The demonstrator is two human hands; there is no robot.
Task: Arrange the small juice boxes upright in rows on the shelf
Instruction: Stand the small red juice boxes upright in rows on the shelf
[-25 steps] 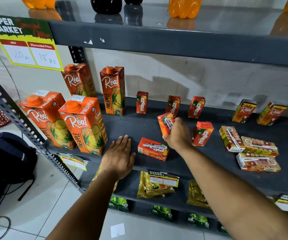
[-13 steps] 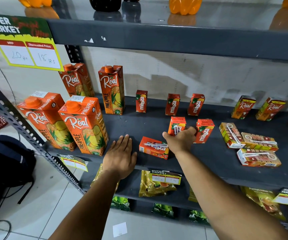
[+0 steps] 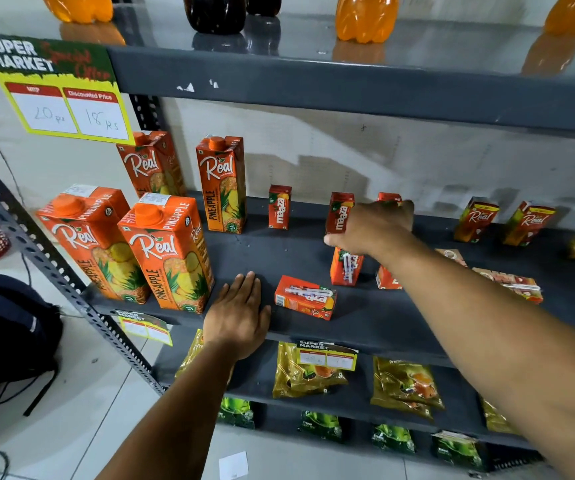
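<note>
Small red Maaza juice boxes stand upright along the back of the dark shelf (image 3: 251, 251): one at the left (image 3: 279, 206), a second (image 3: 338, 211), and a third (image 3: 389, 197) mostly behind my fingers. My right hand (image 3: 376, 226) stretches palm-down over them, thumb apart, with nothing seen held. Just below it an upright box (image 3: 346, 268) shows its straw side, and another (image 3: 385, 279) stands partly behind my forearm. One Maaza box (image 3: 305, 297) lies flat near the front. My left hand (image 3: 237, 313) rests flat and open on the shelf's front edge.
Tall Real pineapple cartons (image 3: 171, 251) crowd the shelf's left end. Small Real boxes (image 3: 476, 220) stand at the back right, and others (image 3: 514, 285) lie flat beside my arm. Bottles (image 3: 365, 15) stand on the shelf above, golden packets (image 3: 306, 372) lie below, and a backpack (image 3: 5, 341) sits on the floor.
My right hand set the Maaza box it carried upright in the second row, let it go and reached back over the rear row. My left hand stayed flat on the shelf edge.
</note>
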